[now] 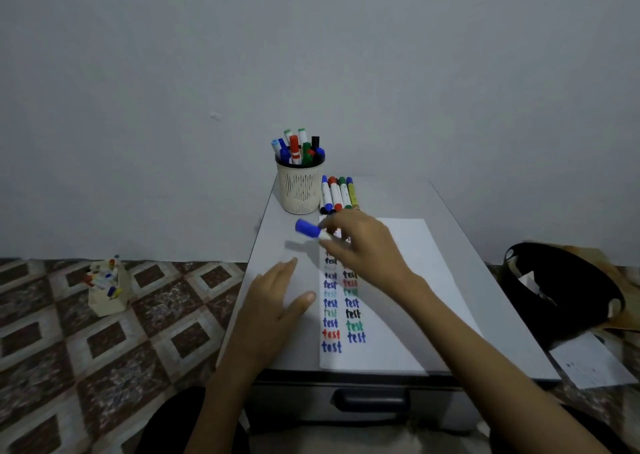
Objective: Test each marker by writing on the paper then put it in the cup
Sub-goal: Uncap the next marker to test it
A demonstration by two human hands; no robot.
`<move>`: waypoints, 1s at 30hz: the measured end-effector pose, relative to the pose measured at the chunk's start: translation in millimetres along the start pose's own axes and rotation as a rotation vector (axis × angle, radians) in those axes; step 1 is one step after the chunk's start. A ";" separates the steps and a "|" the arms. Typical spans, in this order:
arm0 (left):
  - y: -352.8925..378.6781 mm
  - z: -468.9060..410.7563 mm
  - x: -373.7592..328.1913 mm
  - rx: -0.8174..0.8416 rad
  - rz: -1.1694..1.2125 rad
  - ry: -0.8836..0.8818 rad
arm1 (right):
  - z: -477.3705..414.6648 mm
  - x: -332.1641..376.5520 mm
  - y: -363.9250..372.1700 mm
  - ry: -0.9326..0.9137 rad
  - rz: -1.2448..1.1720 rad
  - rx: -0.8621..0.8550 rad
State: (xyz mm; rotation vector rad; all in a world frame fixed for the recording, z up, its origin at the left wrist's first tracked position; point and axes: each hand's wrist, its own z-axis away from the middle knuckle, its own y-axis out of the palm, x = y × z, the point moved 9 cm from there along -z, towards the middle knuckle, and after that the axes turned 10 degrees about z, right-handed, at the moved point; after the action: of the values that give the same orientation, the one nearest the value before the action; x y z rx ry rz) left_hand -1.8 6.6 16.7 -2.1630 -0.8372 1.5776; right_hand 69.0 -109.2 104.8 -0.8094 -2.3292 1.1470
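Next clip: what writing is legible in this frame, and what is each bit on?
"test": handwritten repeatedly in two columns on the paper, in blue, red, green and black.
Top rows: hidden behind the right hand holding the blue marker.
Markers beside the cup: print too small to read.

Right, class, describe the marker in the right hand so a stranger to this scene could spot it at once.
Start at the grey table and find the mesh cup at its back left. Just in front of the cup, the right hand pinches one marker. Unlike the four markers lying beside the cup, it is held off the table, blue cap pointing left.
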 end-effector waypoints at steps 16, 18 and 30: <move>17.7 1.5 3.8 0.190 -0.336 -0.076 | -173.1 -58.9 6.5 0.277 -0.310 -0.314; 18.3 1.4 4.5 0.194 -0.317 -0.080 | -174.4 -52.5 34.3 0.232 -0.239 -0.173; 17.2 2.5 6.6 0.176 -0.290 -0.063 | -164.1 -57.9 39.5 0.133 -0.252 -0.114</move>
State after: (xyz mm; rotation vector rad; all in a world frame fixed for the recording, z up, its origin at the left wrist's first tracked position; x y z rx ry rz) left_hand 1.7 -2.6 0.9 -1.7878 -0.9452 1.5158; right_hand 221.4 -34.8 160.2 -0.5891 -2.3216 0.8354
